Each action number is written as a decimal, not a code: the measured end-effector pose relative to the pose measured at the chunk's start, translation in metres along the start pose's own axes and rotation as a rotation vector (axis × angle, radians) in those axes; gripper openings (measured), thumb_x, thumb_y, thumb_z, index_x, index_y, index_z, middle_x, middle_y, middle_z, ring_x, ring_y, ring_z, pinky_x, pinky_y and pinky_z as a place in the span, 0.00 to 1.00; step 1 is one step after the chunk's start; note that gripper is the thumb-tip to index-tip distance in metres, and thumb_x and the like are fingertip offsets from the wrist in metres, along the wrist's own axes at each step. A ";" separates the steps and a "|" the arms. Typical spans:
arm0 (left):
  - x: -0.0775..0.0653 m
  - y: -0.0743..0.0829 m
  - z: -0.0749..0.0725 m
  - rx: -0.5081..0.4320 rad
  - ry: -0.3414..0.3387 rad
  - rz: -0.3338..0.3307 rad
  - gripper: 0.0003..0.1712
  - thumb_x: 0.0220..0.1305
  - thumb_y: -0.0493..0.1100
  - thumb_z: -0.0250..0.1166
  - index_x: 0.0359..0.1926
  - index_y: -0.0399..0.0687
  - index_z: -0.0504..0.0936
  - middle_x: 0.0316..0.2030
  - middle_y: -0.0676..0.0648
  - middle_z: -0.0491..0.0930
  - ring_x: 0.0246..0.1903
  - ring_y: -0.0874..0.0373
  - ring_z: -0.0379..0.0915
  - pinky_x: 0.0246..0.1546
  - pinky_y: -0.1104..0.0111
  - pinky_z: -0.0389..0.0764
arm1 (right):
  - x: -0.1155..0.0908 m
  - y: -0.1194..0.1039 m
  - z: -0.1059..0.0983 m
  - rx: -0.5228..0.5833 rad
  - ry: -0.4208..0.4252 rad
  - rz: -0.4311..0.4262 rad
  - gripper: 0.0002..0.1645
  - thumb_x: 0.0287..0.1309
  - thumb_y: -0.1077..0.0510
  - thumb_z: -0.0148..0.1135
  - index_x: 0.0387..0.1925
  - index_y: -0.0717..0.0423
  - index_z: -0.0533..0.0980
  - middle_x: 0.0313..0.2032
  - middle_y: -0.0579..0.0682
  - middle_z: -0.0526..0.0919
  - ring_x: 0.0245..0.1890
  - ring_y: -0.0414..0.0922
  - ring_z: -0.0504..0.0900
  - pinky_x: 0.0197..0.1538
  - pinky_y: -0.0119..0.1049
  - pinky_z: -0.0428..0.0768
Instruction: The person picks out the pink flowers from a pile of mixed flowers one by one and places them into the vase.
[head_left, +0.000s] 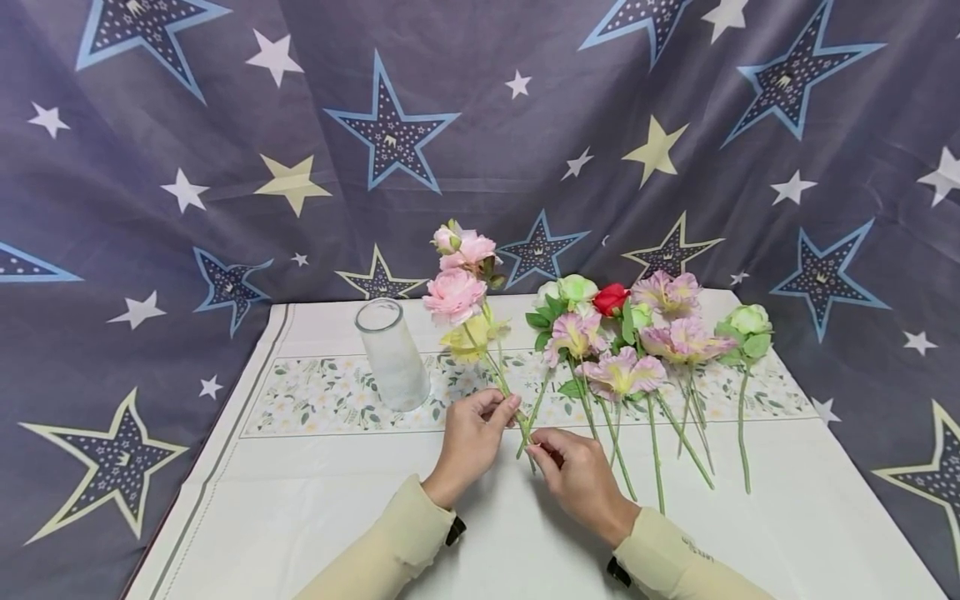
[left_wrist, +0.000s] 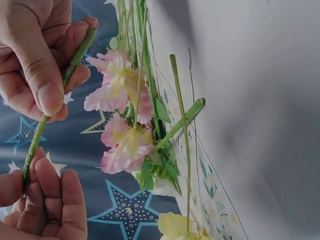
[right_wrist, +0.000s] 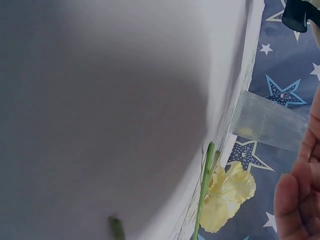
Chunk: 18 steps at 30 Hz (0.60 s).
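Note:
My left hand [head_left: 474, 442] pinches the green stem [left_wrist: 34, 139] of a pink artificial flower [head_left: 455, 296] with several blooms, below its leaves. Near the cut lower end, my right hand [head_left: 581, 475] pinches the same stem between thumb and fingers. The flower tilts up and to the left, its blooms above the table. Behind the stem lies a yellow flower [right_wrist: 227, 197], partly covered by the pink one in the head view. A ribbed clear glass vase [head_left: 393, 358] stands left of the blooms.
Pink-and-yellow flowers [head_left: 622, 372], a red rose [head_left: 611, 299] and green-white flowers [head_left: 748, 321] lie in a row at the right, stems toward the front. A white tablecloth [head_left: 300, 517] with a floral band covers the table; a star-patterned curtain [head_left: 480, 108] hangs behind.

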<state>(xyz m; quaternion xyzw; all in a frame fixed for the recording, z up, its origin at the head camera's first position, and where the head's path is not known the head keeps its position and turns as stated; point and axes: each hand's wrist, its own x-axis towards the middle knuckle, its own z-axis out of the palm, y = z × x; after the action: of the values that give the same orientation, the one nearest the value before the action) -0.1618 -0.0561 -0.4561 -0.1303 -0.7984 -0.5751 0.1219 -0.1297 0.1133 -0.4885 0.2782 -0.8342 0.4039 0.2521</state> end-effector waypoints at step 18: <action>0.006 0.000 -0.013 -0.022 0.061 0.029 0.11 0.63 0.45 0.65 0.25 0.48 0.82 0.20 0.46 0.80 0.18 0.62 0.73 0.15 0.72 0.69 | -0.003 0.008 -0.010 -0.058 0.023 0.058 0.06 0.62 0.56 0.61 0.38 0.52 0.80 0.28 0.40 0.80 0.23 0.31 0.73 0.25 0.23 0.74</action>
<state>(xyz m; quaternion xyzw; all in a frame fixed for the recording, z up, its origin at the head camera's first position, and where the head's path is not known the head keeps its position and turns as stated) -0.1672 -0.0683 -0.4501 -0.1253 -0.7860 -0.5857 0.1531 -0.1311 0.1264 -0.4894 0.2417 -0.8504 0.3898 0.2577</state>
